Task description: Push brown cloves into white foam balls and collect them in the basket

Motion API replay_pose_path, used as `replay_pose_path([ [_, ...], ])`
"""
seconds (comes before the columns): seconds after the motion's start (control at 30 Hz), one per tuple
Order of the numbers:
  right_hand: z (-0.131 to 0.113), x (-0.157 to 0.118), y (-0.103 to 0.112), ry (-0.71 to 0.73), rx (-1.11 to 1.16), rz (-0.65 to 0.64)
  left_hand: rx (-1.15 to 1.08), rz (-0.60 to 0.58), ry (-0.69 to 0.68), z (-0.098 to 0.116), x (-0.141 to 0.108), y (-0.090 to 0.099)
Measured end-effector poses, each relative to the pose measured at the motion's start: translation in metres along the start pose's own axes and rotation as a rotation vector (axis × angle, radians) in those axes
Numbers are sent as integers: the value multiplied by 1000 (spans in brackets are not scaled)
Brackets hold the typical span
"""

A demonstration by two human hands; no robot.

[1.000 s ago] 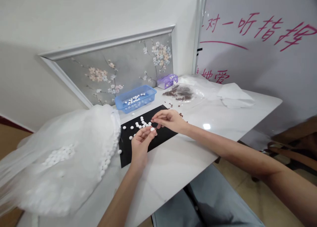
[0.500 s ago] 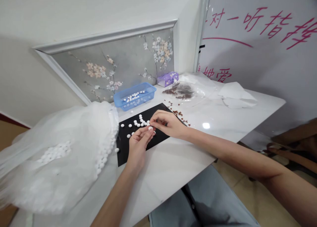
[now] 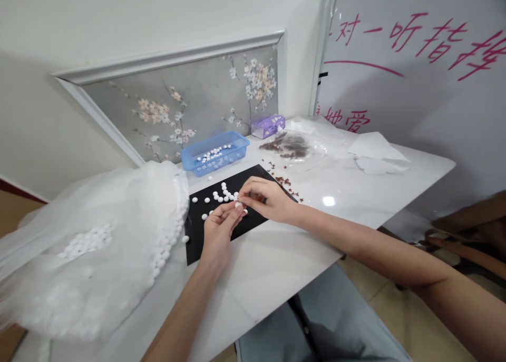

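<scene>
Between the thumb and fingers of my left hand is a small white ball. My right hand meets it from the right, thumb and fingertips pinched together at the ball's upper side; whatever they pinch is too small to make out. Both hands are over a black mat. Several loose white balls lie on this mat, some partly hidden behind my left fingers. Small reddish-brown star-shaped pieces are scattered beyond my right hand, at the mat's right edge.
A big translucent bag of white balls fills the table's left side. At the back stand a blue basket with white balls and a purple box. A clear bag of brown pieces and white paper lie to the right.
Both hands keep their pinch around the white ball and have shifted only very slightly. The balls on the mat and the other things lie as before.
</scene>
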State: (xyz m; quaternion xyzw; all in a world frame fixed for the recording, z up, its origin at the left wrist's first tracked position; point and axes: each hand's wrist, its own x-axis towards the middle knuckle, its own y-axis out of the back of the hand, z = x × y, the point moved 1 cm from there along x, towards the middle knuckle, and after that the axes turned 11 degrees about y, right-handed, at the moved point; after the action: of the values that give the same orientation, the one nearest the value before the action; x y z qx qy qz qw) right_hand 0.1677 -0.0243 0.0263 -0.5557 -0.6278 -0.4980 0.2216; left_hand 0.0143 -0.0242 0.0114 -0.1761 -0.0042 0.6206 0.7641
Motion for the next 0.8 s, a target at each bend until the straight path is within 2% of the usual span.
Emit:
replay_pose_path([
  [0.47,3,-5,-2,40,100,-23,-34,-5,26,-1,2,2],
  [0.8,2,-7,-4,-2,56,-80,-46,23,30,-2,3,5],
])
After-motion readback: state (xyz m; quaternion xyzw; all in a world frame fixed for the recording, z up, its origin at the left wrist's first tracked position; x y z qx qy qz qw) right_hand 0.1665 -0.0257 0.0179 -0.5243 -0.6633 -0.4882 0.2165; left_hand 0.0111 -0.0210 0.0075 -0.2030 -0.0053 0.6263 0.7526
